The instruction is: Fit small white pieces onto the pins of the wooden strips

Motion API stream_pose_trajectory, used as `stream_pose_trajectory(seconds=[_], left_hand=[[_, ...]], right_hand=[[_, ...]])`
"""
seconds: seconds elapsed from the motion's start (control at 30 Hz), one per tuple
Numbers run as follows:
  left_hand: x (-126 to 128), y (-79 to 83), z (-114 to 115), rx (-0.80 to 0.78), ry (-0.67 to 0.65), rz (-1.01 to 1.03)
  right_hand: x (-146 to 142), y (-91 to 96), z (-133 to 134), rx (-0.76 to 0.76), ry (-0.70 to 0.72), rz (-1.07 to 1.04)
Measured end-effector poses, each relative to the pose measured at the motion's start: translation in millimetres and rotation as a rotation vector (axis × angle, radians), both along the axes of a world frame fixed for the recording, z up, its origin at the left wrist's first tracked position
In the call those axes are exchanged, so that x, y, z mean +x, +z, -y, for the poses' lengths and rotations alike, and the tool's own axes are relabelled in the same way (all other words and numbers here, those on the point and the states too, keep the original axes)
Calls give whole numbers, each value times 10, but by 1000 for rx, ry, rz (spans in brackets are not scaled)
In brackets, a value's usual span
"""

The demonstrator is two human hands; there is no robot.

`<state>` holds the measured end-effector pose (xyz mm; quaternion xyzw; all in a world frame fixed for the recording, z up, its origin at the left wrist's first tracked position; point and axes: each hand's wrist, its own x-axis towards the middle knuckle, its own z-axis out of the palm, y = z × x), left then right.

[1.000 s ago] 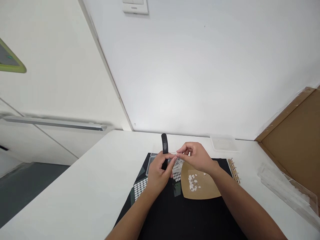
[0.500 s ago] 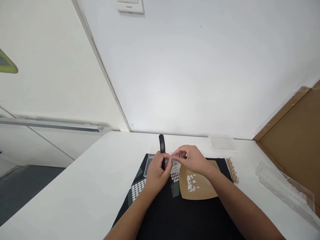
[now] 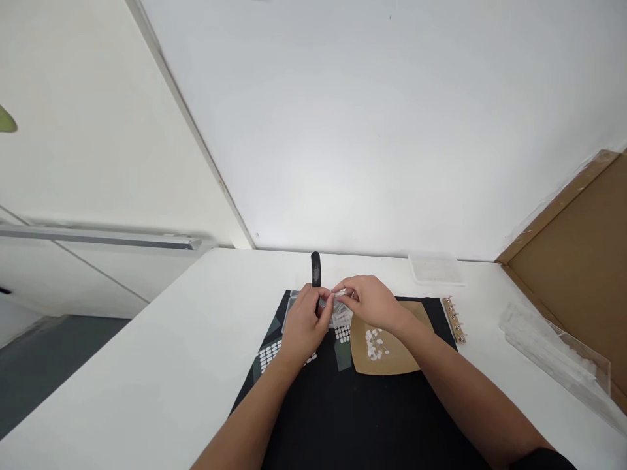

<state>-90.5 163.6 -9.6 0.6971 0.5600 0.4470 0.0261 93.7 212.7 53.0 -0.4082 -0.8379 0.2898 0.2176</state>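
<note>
My left hand (image 3: pixel 302 324) is closed around a slim black tool (image 3: pixel 315 269) that stands up above its fingers. My right hand (image 3: pixel 369 301) pinches a tiny clear or white piece against the left fingertips, too small to name. Both hands hover over a black mat (image 3: pixel 343 405). Below them lie a clear sheet of white oval stickers (image 3: pixel 268 354) and a tan paper plate (image 3: pixel 396 356) with several small white pieces (image 3: pixel 374 343) on it. A clear plastic case is partly hidden behind the hands.
A white table (image 3: pixel 171 365) meets a white wall. A shallow clear tray (image 3: pixel 435 267) sits at the back. A gold strip with knobs (image 3: pixel 453 319) lies by the mat's right edge. A long clear plastic box (image 3: pixel 558 356) and a brown cardboard panel (image 3: pixel 578 261) stand at right.
The view has tilted down a little. Both hands stay pinched together and have shifted slightly left and away from me; the black tool stays in the left hand.
</note>
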Motion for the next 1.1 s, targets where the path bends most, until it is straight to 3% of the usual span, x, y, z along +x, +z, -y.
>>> stream_pose_trajectory(seconds=[0.43, 0.63, 0.83, 1.1], left_hand=[[-19, -41, 8, 32, -31, -88], [6, 53, 36, 32, -7, -5], [75, 134, 101, -49, 28, 207], [140, 156, 160, -32, -41, 212]], right_hand=[[-32, -21, 26, 93, -48, 163], [66, 29, -16, 116, -24, 37], [175, 125, 10, 23, 50, -135], [189, 207, 76, 10, 45, -165]])
